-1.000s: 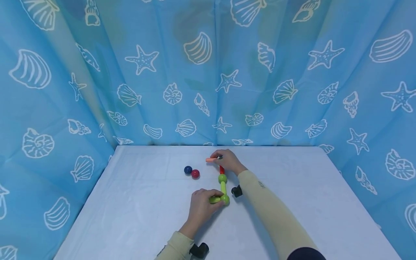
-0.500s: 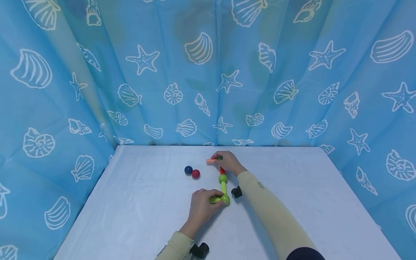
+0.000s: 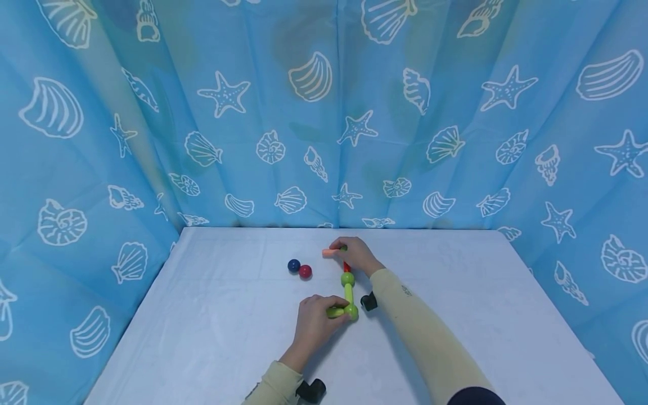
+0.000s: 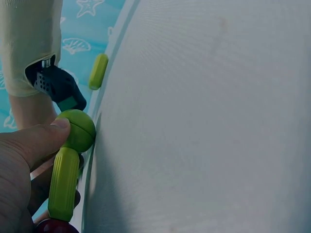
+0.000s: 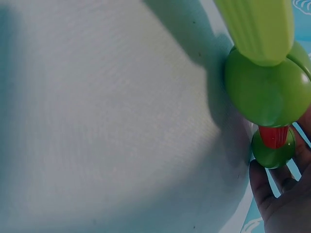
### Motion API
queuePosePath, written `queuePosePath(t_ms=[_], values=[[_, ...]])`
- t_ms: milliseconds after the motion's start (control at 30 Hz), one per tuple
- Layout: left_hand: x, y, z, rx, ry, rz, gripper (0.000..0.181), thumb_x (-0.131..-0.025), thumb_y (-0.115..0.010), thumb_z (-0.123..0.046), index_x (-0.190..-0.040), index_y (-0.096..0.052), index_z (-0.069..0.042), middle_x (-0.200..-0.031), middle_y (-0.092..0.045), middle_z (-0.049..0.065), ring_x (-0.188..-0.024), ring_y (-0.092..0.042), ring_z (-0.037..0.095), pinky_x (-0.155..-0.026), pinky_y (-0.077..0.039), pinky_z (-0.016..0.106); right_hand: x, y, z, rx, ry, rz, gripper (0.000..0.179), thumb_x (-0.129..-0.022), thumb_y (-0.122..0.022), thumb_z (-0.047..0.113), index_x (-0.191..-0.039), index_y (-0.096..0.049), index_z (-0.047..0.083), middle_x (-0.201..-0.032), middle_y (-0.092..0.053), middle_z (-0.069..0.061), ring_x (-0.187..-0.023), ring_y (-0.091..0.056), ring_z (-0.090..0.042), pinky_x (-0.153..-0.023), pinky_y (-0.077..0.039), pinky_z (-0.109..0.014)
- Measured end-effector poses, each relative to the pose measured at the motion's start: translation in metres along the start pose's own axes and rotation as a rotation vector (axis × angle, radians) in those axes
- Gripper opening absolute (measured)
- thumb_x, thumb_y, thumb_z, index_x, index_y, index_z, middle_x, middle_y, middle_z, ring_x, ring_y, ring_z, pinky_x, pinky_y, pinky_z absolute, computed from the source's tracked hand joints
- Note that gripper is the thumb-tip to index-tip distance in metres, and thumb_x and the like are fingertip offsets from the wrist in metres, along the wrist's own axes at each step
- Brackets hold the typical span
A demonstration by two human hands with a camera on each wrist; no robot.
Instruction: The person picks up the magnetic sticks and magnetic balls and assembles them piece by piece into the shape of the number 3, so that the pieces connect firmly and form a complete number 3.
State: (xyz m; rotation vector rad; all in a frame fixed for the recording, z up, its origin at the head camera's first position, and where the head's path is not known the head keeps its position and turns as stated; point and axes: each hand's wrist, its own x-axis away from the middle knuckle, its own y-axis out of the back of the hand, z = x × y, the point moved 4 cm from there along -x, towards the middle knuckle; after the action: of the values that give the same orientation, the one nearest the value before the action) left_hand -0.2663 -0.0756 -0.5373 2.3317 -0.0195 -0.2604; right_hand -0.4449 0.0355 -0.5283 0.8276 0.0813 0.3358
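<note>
Rod (image 3: 349, 294) (between green balls (image 3: 347, 278)) points toward the curtain (image 3: 324, 129).

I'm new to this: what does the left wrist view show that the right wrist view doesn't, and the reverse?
Only left: the left hand, thumb on a green ball; the right sleeve; part of a dark red ball; and a separate green stick.
Only right: a red stick between a near ball and a far ball, with the right hand at the far one.
Both: the white table, blue curtain, and a green stick meeting a green ball.
</note>
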Motion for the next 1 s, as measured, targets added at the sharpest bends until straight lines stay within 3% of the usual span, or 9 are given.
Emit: queuePosePath(t_ms=[300, 567, 1000], values=[[0.0, -0.002, 0.0, -0.005, 0.0, -0.004, 0.024, -0.084, -0.085, -0.034, -0.106, -0.079, -0.027, -0.095, -0.073, -0.017, -0.092, -0.057, 0.012, -0.097, -0.041, 0.05, 0.0, 0.001, -0.005, 0.011, -0.013, 0.006, 0.02, -0.099, -0.069, 0.02, -0.118, -0.071, 0.018, -0.12, -0.067, -0.002, -0.111, -0.056, -0.024, -0.103, -0.048, -0.042], [0.0, -0.003, 0.0, -0.009, -0.003, -0.004, 0.024, -0.084, -0.085, -0.033, -0.107, -0.079, -0.027, -0.095, -0.073, -0.016, -0.092, -0.057, 0.012, -0.098, -0.041, 0.051, 0.003, 0.009, -0.013, -0.007, -0.073, -0.012, 0.029, -0.098, -0.068, 0.024, -0.127, -0.066, 0.019, -0.127, -0.065, -0.003, -0.112, -0.057, -0.023, -0.102, -0.049, -0.041], [0.0, -0.003, 0.0, -0.016, -0.007, -0.017, 0.026, -0.083, -0.085, -0.034, -0.107, -0.078, -0.027, -0.097, -0.074, -0.016, -0.093, -0.058, 0.012, -0.097, -0.041, 0.051, 0.015, 0.022, -0.021, 0.003, -0.031, -0.036, 0.029, -0.101, -0.062, 0.023, -0.129, -0.066, 0.017, -0.135, -0.063, -0.009, -0.13, -0.054, -0.028, -0.11, -0.043, -0.047]])
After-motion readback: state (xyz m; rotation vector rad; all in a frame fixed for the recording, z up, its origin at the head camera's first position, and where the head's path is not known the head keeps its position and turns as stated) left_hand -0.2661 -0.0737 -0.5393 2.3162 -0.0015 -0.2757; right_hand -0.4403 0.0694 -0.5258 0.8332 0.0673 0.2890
